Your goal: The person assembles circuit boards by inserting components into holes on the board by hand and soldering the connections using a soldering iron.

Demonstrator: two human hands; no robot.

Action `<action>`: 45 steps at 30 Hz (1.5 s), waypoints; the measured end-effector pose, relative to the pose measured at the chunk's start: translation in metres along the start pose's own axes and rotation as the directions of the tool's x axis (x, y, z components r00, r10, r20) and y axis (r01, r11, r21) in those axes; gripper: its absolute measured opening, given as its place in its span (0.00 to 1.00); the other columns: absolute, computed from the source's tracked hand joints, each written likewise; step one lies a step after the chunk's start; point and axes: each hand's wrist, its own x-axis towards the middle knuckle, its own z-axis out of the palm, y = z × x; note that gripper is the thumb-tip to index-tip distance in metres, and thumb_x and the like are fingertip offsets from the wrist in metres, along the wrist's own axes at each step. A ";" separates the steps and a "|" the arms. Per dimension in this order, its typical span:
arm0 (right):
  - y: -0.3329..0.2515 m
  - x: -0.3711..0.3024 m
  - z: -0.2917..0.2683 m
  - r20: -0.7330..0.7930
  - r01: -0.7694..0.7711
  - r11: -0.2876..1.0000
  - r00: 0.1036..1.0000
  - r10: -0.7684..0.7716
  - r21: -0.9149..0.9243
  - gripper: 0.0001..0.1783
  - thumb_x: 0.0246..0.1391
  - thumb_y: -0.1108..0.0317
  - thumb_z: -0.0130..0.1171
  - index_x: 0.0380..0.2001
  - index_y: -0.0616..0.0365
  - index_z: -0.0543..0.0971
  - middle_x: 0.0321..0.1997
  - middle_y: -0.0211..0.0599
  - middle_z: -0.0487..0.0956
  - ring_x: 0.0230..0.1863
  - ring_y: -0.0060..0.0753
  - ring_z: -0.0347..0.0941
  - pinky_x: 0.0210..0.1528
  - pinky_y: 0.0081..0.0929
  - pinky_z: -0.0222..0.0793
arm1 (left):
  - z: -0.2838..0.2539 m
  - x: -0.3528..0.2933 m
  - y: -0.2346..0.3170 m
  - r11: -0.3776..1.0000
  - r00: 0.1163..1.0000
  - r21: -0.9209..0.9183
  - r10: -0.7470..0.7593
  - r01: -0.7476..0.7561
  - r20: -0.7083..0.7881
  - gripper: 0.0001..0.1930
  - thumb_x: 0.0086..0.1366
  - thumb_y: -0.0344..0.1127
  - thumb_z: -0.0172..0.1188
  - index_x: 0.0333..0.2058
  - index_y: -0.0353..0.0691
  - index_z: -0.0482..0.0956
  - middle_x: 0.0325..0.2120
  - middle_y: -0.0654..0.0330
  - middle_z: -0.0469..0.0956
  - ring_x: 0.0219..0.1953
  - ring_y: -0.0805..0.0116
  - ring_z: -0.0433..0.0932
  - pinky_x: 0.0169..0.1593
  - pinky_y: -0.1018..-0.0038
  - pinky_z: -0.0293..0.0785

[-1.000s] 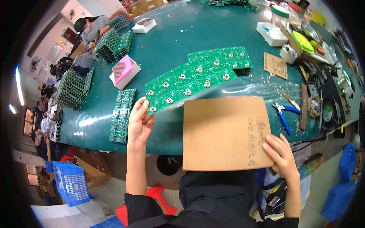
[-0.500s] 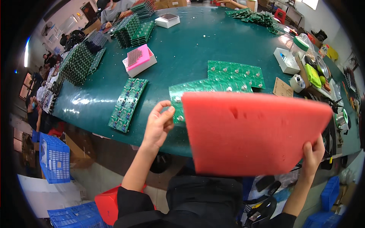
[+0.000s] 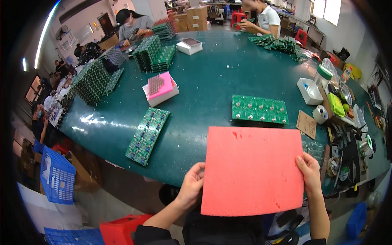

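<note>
A flat salmon-red foam sheet (image 3: pixel 254 173) is held up over the near table edge. My left hand (image 3: pixel 191 187) is closed on its left edge, with the fingertips partly hidden behind it. At the right edge my right hand (image 3: pixel 310 171) grips the sheet, thumb on the front face. Just beyond the sheet's top edge lies a green circuit board panel (image 3: pixel 260 109) with small round metal parts. Left of the sheet, a narrower panel (image 3: pixel 147 136) crowded with components lies at a slant. Whatever is behind the foam is hidden.
Tall stacks of circuit boards (image 3: pixel 90 83) stand at the far left, near a white box with a pink tray (image 3: pixel 161 86). On the right are a white box (image 3: pixel 309 91), a cardboard piece (image 3: pixel 306 124) and a solder spool (image 3: pixel 366 145). Two co-workers (image 3: pixel 134 25) sit across the table.
The foam sheet has levelled out and come nearer to me. My left hand has gone from the nearer green board to the sheet's left edge. That board is out of sight. The view has tilted up.
</note>
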 end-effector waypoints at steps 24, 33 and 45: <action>0.011 0.010 -0.001 0.051 -0.014 0.980 0.999 0.004 0.198 0.36 0.54 0.75 0.62 0.65 0.67 0.62 0.59 0.41 0.74 0.57 0.31 0.72 0.59 0.29 0.68 | 0.005 0.035 0.057 0.878 0.938 0.366 -0.345 0.310 0.032 0.34 0.63 0.47 0.66 0.61 0.36 0.66 0.43 0.65 0.80 0.41 0.83 0.76 0.33 0.87 0.62; 0.004 0.034 -0.079 0.294 0.214 0.895 0.951 -0.099 -0.390 0.33 0.38 0.64 0.77 0.47 0.67 0.75 0.45 0.39 0.80 0.44 0.29 0.77 0.47 0.28 0.73 | 0.007 0.063 0.091 0.764 0.816 0.570 -0.100 -0.304 0.569 0.30 0.60 0.30 0.67 0.59 0.37 0.66 0.56 0.59 0.71 0.58 0.70 0.71 0.63 0.70 0.68; 0.033 0.038 -0.052 0.937 0.957 0.007 0.286 -0.198 -0.291 0.23 0.40 0.83 0.56 0.46 0.66 0.73 0.56 0.54 0.74 0.59 0.60 0.70 0.59 0.50 0.69 | -0.026 0.106 0.042 -0.408 -0.009 -0.017 -0.022 -0.913 1.000 0.14 0.56 0.29 0.61 0.40 0.54 0.71 0.43 0.67 0.75 0.30 0.76 0.73 0.26 0.79 0.71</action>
